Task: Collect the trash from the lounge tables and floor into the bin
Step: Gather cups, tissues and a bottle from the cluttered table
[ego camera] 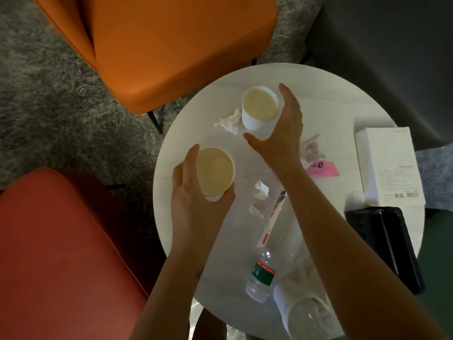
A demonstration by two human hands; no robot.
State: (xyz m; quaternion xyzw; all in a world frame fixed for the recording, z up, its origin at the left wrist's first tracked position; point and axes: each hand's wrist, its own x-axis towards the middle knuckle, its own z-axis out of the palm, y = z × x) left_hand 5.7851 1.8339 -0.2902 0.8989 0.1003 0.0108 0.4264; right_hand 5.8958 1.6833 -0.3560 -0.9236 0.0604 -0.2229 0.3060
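Judging by their thin walls and pale, seemingly empty insides, both paper cups should be very light. They look stiff at the rolled rim but easy to crush at mid-wall, so a loose wrap around the side just under the rim seems the safest hold; any dregs would spill if a cup tips. The near paper cup (214, 171) is at the left edge of the round table (331, 106), gripped by the left hand (196, 202). The thumb lies across the cup's lower wall on the right and the fingers (190, 155) curl up its left side, though I cannot tell whether the base is lifted clear of the table. The far paper cup (259, 106) stands upright toward the table's far side, with a crumpled tissue (229, 121) just beside it on the left. The right hand (282, 136) is spread wide around that cup, fingers along its right side and thumb below it near the base. It holds nothing, and whether it touches the wall is unclear. Tissue scraps, a pink note (323, 169) and a lying plastic bottle (261, 273) wait nearer the person.
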